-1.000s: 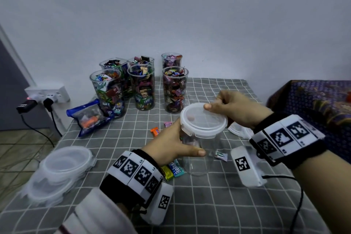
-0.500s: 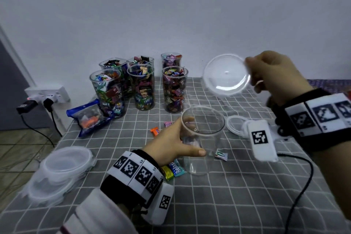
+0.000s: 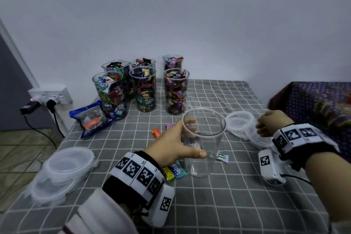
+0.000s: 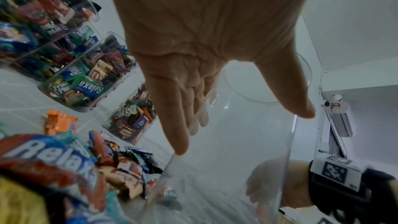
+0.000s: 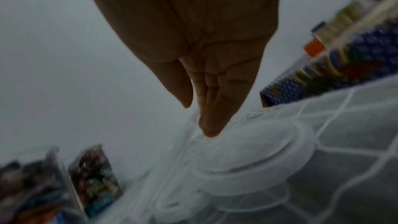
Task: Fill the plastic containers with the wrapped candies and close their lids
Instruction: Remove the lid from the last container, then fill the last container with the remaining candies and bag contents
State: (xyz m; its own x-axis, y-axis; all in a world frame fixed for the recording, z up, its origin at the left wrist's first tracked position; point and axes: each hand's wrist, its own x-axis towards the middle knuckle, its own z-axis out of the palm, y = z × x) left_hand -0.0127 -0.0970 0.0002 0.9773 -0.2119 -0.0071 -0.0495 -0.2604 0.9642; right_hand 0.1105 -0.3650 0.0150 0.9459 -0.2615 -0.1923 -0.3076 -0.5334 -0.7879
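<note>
We have the empty container standing upright near the middle of the table, mouth open and nothing inside yet, with our left hand wrapped round its upper wall, thumb on the near side and fingers showing through the clear plastic on the far side. Our right hand is over by the right edge, at a small stack of lids; the wrist view shows its fingers held close together and pointing down onto the top lid, but the picture is blurred and we cannot tell whether they pinch its rim or only touch it. Six filled containers stand in a cluster toward the far left corner, all without lids, with a bag of candy beside them and a second stack of lids near the left edge. A few loose candies lie just beside the empty container. We judge this container light, thin-walled and smooth, so it may flex or tip if squeezed or knocked while empty; holding it around the upper wall, as we do, should steady it for filling. The candies are small, light and crinkly, best scooped in handfuls, and the lids look stiff enough to take by the rim
</note>
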